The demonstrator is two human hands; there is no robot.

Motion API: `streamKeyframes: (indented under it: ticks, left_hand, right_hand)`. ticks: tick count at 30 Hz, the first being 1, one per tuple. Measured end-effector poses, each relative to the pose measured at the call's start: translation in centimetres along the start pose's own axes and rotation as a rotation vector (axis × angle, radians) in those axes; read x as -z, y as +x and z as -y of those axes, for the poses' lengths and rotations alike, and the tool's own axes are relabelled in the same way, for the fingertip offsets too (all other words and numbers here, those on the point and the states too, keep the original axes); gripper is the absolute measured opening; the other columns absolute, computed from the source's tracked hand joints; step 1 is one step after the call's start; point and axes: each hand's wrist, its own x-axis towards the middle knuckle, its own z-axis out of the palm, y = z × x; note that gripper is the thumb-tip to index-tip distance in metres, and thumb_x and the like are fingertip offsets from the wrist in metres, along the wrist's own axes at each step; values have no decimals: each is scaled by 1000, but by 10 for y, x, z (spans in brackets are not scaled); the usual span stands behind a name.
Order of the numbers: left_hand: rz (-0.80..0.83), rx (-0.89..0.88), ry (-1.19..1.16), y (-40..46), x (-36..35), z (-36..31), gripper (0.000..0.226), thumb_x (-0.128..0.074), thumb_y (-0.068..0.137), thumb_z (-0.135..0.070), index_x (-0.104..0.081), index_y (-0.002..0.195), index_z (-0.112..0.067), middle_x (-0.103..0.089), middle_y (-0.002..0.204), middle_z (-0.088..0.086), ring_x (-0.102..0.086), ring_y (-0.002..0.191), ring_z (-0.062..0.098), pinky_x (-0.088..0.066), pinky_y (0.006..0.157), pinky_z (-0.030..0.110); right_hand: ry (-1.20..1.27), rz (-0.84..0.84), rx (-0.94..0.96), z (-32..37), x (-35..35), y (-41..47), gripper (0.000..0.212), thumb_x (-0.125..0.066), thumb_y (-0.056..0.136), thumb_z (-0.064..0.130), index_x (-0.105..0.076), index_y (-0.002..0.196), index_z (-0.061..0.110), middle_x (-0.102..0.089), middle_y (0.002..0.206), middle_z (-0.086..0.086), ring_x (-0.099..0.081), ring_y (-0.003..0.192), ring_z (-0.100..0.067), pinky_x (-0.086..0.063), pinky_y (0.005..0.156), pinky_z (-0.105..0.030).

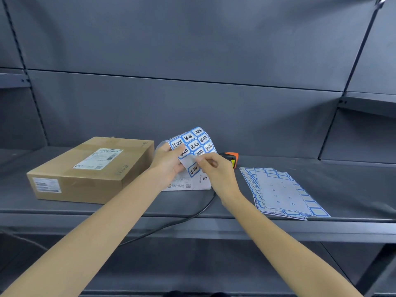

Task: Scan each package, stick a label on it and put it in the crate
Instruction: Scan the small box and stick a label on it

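Observation:
My left hand (169,162) grips a curled sheet of blue-bordered labels (194,142) above the grey shelf. My right hand (216,170) pinches one label (193,169) at its edge, partly peeled off the sheet's lower end. Under both hands lies a flat white package (188,183) with printing and a QR code. A brown cardboard box (92,168) with a white shipping label sits to the left. An orange and black scanner (231,158) lies behind my right hand, mostly hidden. No crate is in view.
A stack of used label backing sheets (282,191) lies to the right on the grey metal shelf (342,183). The scanner's black cable (171,224) runs over the front edge and down. A grey back panel stands behind; a lower shelf is below.

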Motion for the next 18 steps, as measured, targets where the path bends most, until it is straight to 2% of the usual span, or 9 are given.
streamKeyframes:
  ticks: [3, 6, 9, 11, 14, 18]
  left_hand:
    - [-47, -25, -4, 1, 2, -3, 21, -49, 98, -3, -54, 118, -3, -66, 115, 16, -67, 100, 32, -57, 79, 45]
    - [-57, -49, -2, 1, 5, -8, 22, -50, 97, -3, -51, 119, -4, -66, 117, 16, -66, 102, 31, -55, 84, 49]
    - [-83, -67, -4, 1, 8, -13, 22, -50, 98, -4, -49, 119, -6, -66, 115, 14, -67, 97, 26, -57, 78, 43]
    - [-94, -79, 9, 2, 13, -17, 23, -51, 98, -6, -50, 120, -7, -66, 114, 12, -68, 92, 22, -59, 70, 36]
    - [-107, -93, 6, 2, 19, -23, 19, -51, 98, -7, -51, 117, -8, -67, 115, 12, -68, 94, 22, -59, 73, 38]
    - [-81, -107, -23, -4, 16, -22, 11, -48, 99, -4, -52, 96, -14, -65, 113, 12, -67, 89, 22, -58, 72, 39]
  right_hand:
    - [213, 29, -136, -1, 0, 4, 12, -61, 93, 22, -68, 93, 12, -72, 94, -1, -66, 91, -10, -52, 83, -25]
    - [523, 78, -285, 2, 2, 7, 16, -60, 94, 20, -67, 105, 10, -71, 98, -2, -66, 89, -12, -50, 73, -22]
    - [774, 46, -408, 9, 7, 11, 17, -60, 94, 20, -67, 108, 12, -73, 95, 2, -64, 83, -11, -47, 68, -21]
    - [838, 2, -418, 11, 12, 15, 17, -61, 94, 20, -66, 107, 12, -73, 94, 2, -63, 83, -11, -47, 70, -21]
    - [886, 11, -408, 11, 18, 19, 15, -59, 95, 20, -66, 106, 13, -74, 95, 2, -65, 91, -12, -51, 73, -21]
    - [827, 91, -323, 11, 12, 16, 23, -56, 96, 17, -63, 114, 4, -72, 104, -5, -68, 94, -16, -57, 80, -23]
